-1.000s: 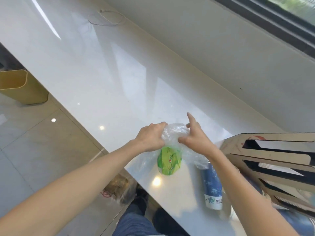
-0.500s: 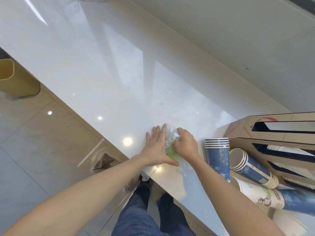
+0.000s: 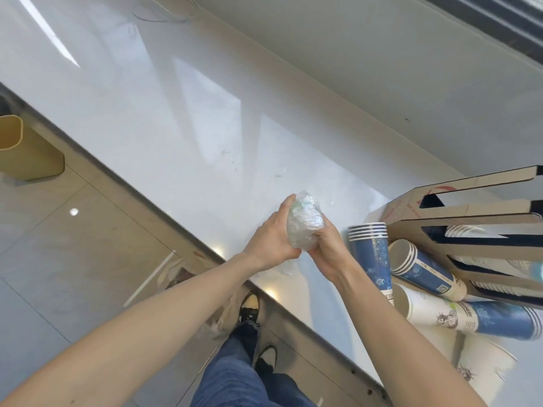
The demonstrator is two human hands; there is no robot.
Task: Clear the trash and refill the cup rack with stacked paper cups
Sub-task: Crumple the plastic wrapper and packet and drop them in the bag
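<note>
A crumpled ball of clear plastic wrap (image 3: 304,223) with a hint of green inside is squeezed between my two hands just above the white counter (image 3: 164,121). My left hand (image 3: 271,239) cups its left side and my right hand (image 3: 329,251) presses it from the lower right. To the right, a stack of blue paper cups (image 3: 370,254) stands upside down. Other cup stacks (image 3: 426,270) lie on their sides beside it. The cardboard cup rack (image 3: 470,218) lies at the far right, with white cup rims showing in its slots.
A yellow bin (image 3: 23,148) stands on the floor at the left. Below the counter edge a bag (image 3: 182,274) sits on the floor near my shoes. A thin cable (image 3: 164,13) lies at the counter's far end. A wall runs behind the counter.
The plastic wrap went from loose, to pressed flat on the counter, to a tight ball lifted off the surface between both hands. The view shifted, revealing more cups and rack.
</note>
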